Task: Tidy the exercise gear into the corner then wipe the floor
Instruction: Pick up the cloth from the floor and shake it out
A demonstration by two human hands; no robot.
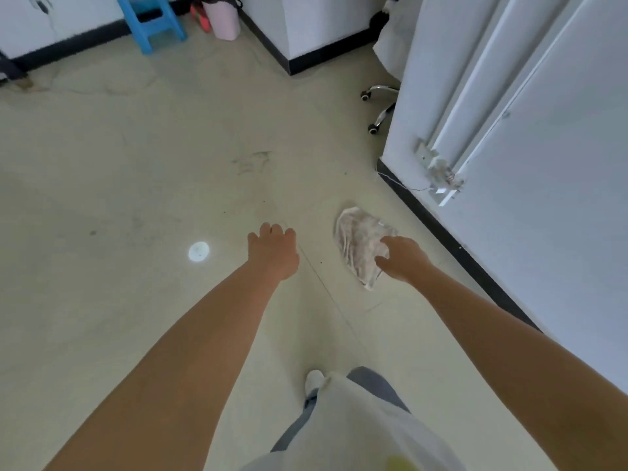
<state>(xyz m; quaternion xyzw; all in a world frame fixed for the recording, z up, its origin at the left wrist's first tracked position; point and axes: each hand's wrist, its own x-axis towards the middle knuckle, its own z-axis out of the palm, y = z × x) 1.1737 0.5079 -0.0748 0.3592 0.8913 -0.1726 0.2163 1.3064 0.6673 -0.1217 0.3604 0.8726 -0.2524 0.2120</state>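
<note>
Both arms outstretched (fingers (272,229) loosely curled)

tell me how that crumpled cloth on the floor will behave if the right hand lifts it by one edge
The cloth lies in soft wrinkled folds, so it will probably droop and hang limp rather than hold its shape. It looks thin, so likely light. The right hand is at its near edge; on this smooth floor it may slide if pushed.

Cloth (360,244) mottled pink-white; stool (153,20) blue; bin (223,18) pink
</note>
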